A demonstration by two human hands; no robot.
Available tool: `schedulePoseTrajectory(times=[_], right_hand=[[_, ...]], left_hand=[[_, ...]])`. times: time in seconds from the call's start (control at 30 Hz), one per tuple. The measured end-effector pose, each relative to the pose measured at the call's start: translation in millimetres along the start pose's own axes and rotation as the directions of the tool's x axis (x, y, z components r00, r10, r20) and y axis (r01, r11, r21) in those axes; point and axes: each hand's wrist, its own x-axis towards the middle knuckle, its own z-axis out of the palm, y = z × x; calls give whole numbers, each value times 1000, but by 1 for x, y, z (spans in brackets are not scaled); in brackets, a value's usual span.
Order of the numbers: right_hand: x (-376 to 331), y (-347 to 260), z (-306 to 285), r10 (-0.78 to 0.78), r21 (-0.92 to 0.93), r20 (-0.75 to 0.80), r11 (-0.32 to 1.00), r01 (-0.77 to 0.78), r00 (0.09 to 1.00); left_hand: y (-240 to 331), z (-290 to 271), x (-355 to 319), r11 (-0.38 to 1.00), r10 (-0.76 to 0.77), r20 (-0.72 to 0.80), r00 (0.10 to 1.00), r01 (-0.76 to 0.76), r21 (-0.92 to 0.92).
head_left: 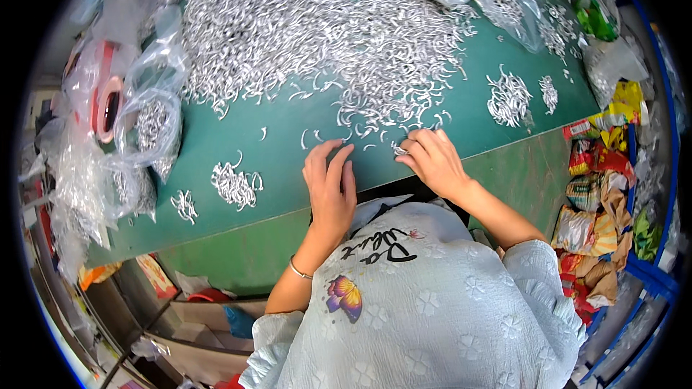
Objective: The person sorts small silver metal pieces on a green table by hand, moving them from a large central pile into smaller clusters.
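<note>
a green table (193, 169) carries a broad heap of curved silvery pieces (324, 25), with smaller piles (234, 187) nearer its front edge. clear plastic bags (155, 75) crowd the left side; a blue rack (652, 274) and colourful packets (577, 230) stand at right. the hands are apart: the left hand (330, 181), fingers parted, is beside loose pieces; the right hand (437, 164) pinches a few.

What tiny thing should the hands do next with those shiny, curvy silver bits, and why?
Perhaps the bare left hand should draw in the loose, thin, curved silver piece near it, because that piece lies apart from the big silver heap and looks easy to reach.
</note>
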Motion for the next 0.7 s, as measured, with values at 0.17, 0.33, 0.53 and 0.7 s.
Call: schedulePoseTrajectory(times=[0.17,0.33,0.53,0.7], right_hand=[[-24,24,-12,165,-49,-169,983,-175,972],[-35,44,-26,401,-119,-291,886,-449,868],[-37,72,-39,434,-226,-370,815,-533,821],[-31,79,-47,440,-330,-394,751,-571,807]], left_hand=[[1,19,13,999,49,44,998,-49,5],[22,37,28,987,158,128,979,-157,-21],[42,77,56,916,396,329,857,-396,-72],[66,121,89,792,536,500,681,-610,-18]])
